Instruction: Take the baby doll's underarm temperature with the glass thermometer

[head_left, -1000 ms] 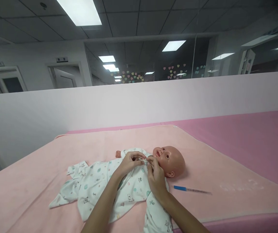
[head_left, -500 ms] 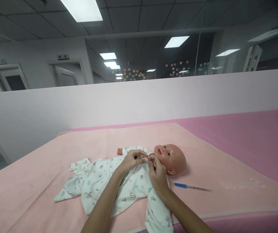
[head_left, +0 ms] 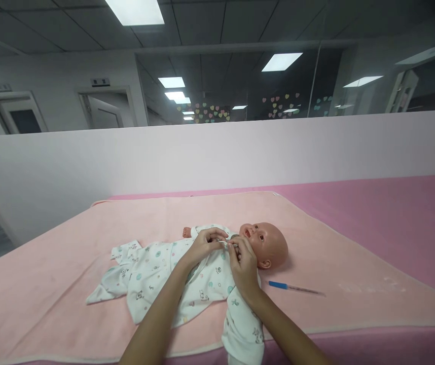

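A baby doll [head_left: 273,246] lies on its back, its head to the right, dressed in a white printed romper [head_left: 152,263]. At the romper's neckline my left hand [head_left: 206,244] pinches a bit of the cloth between thumb and fingers. Close beside it, just under the doll's chin, my right hand [head_left: 243,261] is closed on the neckline edge too. The fingertips nearly meet, and what lies between them is mostly hidden. One doll hand pokes out of the far sleeve; the near sleeve [head_left: 243,322] hangs toward the front edge.
A thermometer-like stick with a blue end [head_left: 278,285] lies right of the doll. Under everything is a peach blanket [head_left: 327,263] over a pink mat [head_left: 400,218]. A low white wall [head_left: 217,157] stands behind, with windows above it.
Both hands stay at the neckline, with small finger movements there. The whole view has shifted slightly; the doll keeps its place on the blanket.
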Available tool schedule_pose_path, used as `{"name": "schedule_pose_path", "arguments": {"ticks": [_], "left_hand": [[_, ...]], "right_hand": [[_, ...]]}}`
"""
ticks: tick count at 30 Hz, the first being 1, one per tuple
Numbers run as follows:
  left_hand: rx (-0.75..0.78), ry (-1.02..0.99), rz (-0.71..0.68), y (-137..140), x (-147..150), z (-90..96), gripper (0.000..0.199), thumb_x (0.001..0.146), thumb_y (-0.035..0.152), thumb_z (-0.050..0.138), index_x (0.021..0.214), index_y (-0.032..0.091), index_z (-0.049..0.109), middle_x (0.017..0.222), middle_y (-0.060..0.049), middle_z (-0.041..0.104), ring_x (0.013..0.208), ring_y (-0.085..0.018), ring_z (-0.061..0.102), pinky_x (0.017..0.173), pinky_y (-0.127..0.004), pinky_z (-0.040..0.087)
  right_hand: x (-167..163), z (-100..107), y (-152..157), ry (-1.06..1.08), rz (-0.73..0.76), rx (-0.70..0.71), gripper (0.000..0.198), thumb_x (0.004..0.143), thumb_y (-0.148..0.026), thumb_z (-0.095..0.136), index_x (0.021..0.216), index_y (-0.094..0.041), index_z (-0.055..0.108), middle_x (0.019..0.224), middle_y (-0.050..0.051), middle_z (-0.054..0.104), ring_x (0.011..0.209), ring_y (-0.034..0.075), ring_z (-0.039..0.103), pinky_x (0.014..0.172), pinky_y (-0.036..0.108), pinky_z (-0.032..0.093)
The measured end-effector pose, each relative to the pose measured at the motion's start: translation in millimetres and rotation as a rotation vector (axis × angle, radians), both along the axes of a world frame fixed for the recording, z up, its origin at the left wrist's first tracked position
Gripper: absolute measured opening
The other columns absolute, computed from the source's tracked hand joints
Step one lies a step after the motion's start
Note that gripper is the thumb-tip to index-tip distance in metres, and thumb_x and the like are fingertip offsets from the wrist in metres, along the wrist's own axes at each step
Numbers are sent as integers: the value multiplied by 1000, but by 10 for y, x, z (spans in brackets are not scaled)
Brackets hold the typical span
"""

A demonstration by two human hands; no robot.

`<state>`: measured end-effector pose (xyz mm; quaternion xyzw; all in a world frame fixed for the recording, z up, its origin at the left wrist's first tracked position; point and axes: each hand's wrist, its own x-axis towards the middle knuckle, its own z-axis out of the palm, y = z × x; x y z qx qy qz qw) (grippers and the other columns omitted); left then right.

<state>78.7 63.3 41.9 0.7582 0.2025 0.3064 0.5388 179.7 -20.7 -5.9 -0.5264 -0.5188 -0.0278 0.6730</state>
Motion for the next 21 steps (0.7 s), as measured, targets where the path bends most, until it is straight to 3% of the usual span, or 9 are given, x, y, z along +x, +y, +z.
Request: {"name": "schedule_pose_path", "arguments": {"ticks": [10,15,18,21], "left_hand": [[-52,29,-83,3,-12,4,31,64,18,64,96,14,63,75,-2,61,61,-9,48,62,-21,36],[-41,17,-77,-4,-15,9,29,64,15,62,93,15,63,74,-1,60,62,-9,49,63,-21,36],[32,16,-34,-5,-12,9,21,64,14,59,85,14,65,70,-1,59,62,-10,48,60,-21,34],[98,38,-2,11,-9,-11,16,65,14,56,79,14,65,65,0,57,60,-10,46,57,-21,33]], "right_hand": [[4,-26,13,33,25,-38,22,89,-30,37,81,-18,54,75,3,56,66,14,51,60,25,40],[-5,-10,-4,38,0,16,21,86,-30,42,79,-18,58,80,6,58,75,17,54,67,29,44],[-119,139,-117,202,33,72,19,83,-33,48,82,-18,60,81,7,60,70,17,56,63,29,46],[-339,436,-427,465,221,79,25,84,-38,47,89,-18,61,76,7,62,60,17,58,54,30,47]]}}
